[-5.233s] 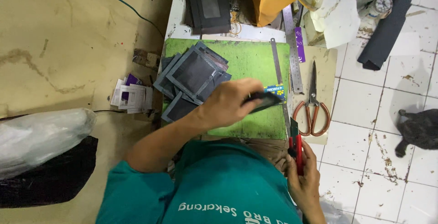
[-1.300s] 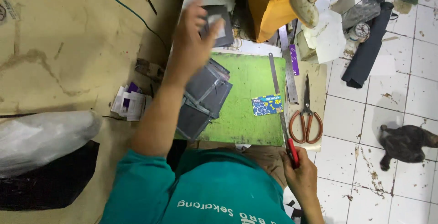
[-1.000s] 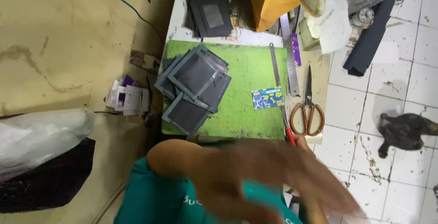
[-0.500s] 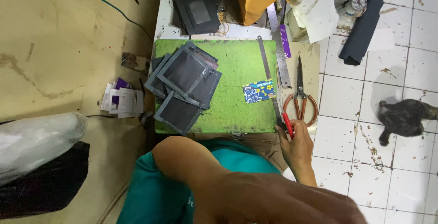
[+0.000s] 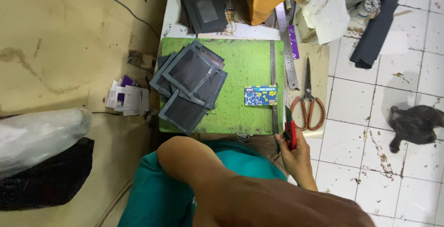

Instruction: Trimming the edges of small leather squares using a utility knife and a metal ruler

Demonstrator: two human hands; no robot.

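The right hand point(image 5: 298, 155) was closed around a red utility knife point(image 5: 289, 130), its thin blade pointing up beside a slim steel ruler point(image 5: 274, 93) at the green cutting mat's point(image 5: 240, 69) right edge. The left hand's grip could not be told; only its forearm showed.

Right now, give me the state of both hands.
Left hand: out of view; only the forearm shows.
Right hand: closed on a red utility knife.
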